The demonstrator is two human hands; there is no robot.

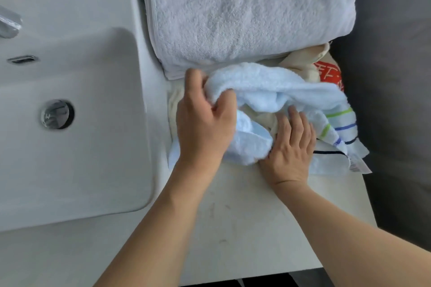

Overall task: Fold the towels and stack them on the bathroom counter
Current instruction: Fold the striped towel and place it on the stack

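A crumpled light blue towel (275, 86) with green and blue stripes lies on the bathroom counter (245, 216) right of the sink. My left hand (205, 119) grips a bunched fold of it at its left end. Flat on the heap rests my right hand (291, 144), its fingers straight and reaching into the blue towel's folds. A cream towel (300, 63) with a red printed patch lies under and behind the blue one. Behind both sits a large folded white towel (245, 11).
A white sink basin (77, 170) with a metal drain (56, 114) fills the left side. A chrome tap (9, 23) shows at the far left edge. The counter ends at the right and front, with grey floor (396, 100) beyond.
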